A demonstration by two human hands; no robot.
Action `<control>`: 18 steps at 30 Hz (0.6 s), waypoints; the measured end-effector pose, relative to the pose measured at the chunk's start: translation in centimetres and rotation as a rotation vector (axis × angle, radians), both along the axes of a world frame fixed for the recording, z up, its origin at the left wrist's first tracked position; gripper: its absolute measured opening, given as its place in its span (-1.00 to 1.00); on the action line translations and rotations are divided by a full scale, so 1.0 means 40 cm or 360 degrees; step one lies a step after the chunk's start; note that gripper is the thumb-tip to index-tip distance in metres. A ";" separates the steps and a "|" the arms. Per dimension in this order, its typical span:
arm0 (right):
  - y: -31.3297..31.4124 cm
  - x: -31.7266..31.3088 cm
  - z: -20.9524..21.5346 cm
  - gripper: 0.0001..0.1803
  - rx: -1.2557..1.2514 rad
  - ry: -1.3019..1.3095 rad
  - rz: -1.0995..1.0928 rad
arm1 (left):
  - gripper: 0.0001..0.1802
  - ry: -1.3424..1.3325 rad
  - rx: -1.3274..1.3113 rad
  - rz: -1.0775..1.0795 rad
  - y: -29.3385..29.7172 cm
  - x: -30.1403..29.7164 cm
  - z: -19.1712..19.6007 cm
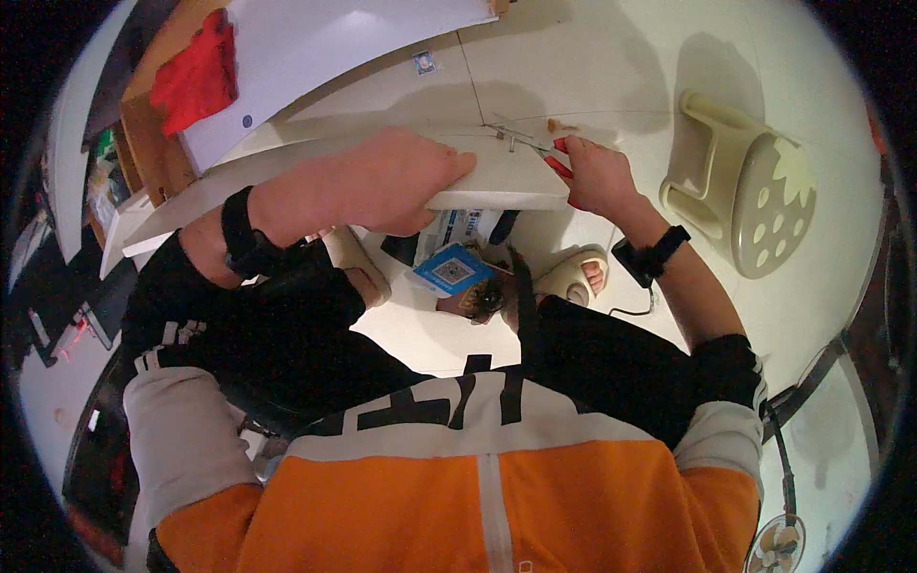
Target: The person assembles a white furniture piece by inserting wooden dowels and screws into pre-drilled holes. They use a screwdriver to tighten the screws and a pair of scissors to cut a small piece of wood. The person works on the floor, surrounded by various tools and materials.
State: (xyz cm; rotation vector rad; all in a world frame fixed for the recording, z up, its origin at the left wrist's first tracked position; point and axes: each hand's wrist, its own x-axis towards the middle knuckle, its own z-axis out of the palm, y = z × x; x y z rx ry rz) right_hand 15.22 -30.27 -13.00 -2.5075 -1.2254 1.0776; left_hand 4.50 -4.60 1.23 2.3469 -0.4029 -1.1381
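Note:
A long white board [506,191] lies crosswise in front of me, above my feet. My left hand [420,181] grips its near edge toward the right end, the fingers wrapped over it. A red-handled pair of scissors [557,164] is in my right hand [600,177], just past the board's right end. The thin metal blades point left, over the board's far edge. A small metal pin [511,145] stands up from the board beside the blades. Whether the blades touch it, I cannot tell.
A pale green stool [778,201] lies on its side at the right. Far left, a red cloth [201,76] hangs over a brown wooden edge beside a large white panel [334,43]. A blue card [454,270] is between my feet. A small fan [778,546] is at lower right.

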 end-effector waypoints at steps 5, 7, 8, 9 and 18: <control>0.019 0.101 0.019 -0.49 -0.0159 0.0187 0.0408 | -0.42 -0.0068 0.0005 0.0000 -0.002 -0.009 -0.004; 0.035 0.120 0.021 -0.46 -0.0320 0.0238 0.0541 | -0.49 -0.0040 0.0017 -0.0015 -0.003 -0.008 -0.004; 0.042 0.118 0.022 -0.46 -0.0337 0.0219 0.0546 | -0.52 -0.0062 0.0010 -0.0032 -0.002 -0.006 -0.005; 0.046 0.112 0.024 -0.46 -0.0389 0.0188 0.0542 | -0.54 -0.0051 0.0015 -0.0030 -0.001 -0.005 -0.005; 0.003 0.014 0.020 -0.56 0.0049 -0.0045 0.0077 | -0.62 -0.0120 0.0013 -0.0051 -0.005 -0.005 -0.012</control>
